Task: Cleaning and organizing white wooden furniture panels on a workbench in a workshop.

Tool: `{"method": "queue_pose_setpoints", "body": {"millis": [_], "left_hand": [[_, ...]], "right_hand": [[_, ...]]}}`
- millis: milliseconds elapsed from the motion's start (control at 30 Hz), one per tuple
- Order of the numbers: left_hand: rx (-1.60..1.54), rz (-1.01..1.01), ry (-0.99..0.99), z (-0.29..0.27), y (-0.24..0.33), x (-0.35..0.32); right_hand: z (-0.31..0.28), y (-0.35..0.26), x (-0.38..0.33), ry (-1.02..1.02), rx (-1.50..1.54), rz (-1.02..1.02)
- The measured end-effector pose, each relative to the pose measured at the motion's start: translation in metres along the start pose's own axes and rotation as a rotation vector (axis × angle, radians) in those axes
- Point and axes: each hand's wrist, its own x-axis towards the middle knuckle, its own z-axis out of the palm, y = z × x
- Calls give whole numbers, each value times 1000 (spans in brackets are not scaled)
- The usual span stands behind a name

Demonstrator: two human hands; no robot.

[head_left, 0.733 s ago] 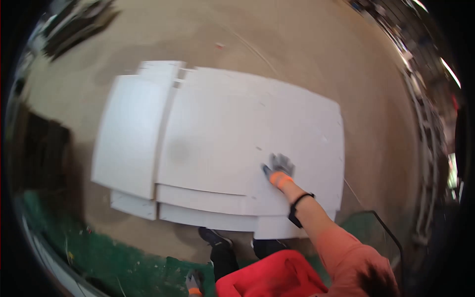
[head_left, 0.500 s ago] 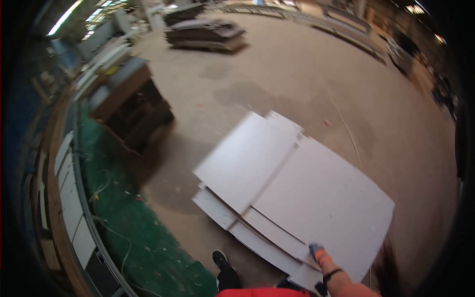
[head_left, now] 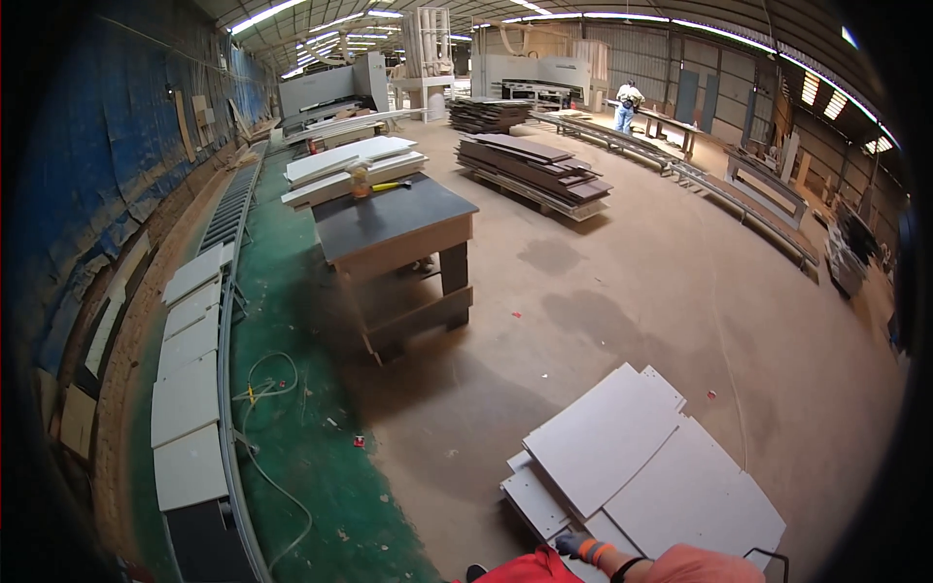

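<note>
A low stack of white flat panels (head_left: 607, 442) lies on the floor at the lower right. Its boards overlap unevenly, and a seam separates the upper left board from a larger board (head_left: 700, 496) on the right. My right hand (head_left: 571, 544), in a dark glove with an orange cuff, is at the near edge of this stack, just below the seam. Its fingers are too small and blurred to tell how they are bent, or whether they grip a board. My left hand is outside the picture.
A dark-topped workbench (head_left: 389, 219) carries a yellow-handled tool (head_left: 392, 185). White panels lie along a roller conveyor (head_left: 187, 389) on the left. A loose hose (head_left: 260, 462) trails over green flooring. Brown board stacks (head_left: 530, 175) stand farther back; a person (head_left: 627, 105) is beyond.
The view has tilted up and swung left, bringing the far hall into sight. Along the stack's near edge, my right hand has shifted left toward the seam.
</note>
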Motion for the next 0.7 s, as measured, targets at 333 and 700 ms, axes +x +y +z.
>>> {"method": "queue_pose_setpoints", "body": {"millis": [333,700], "left_hand": [[-203,74,9,12,187,203],[-372,70,2,84,431,408]], "right_hand": [[-157,-67,221,-30,-948,-77],[-345,-340,477,201,-244,96]]}}
